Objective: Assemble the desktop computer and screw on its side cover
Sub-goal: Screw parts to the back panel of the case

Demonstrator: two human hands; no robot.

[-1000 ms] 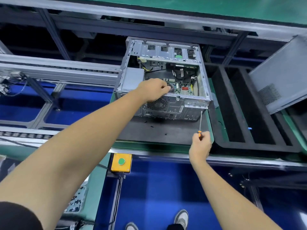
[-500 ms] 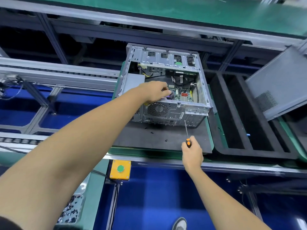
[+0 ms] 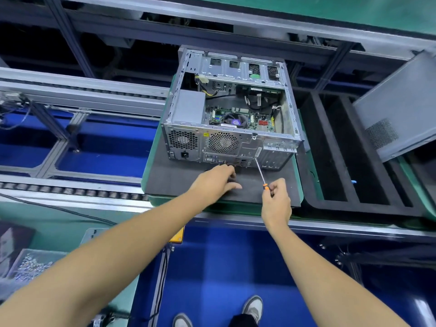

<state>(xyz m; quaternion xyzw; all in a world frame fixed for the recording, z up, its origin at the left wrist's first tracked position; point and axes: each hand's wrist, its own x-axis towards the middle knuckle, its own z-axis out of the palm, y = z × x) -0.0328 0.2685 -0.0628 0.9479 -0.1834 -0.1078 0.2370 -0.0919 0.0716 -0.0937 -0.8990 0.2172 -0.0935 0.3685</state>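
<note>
bright even overhead light, soft shadows, wide-angle bending at edges, slightly soft.

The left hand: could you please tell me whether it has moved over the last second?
Yes. The left hand has come out of the open computer case toward the person, and now lies on the dark mat below the case's rear panel.

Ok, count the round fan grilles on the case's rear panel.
2. A smaller grille at the panel's left, and a larger grille just right of it. None seems hidden.
</note>
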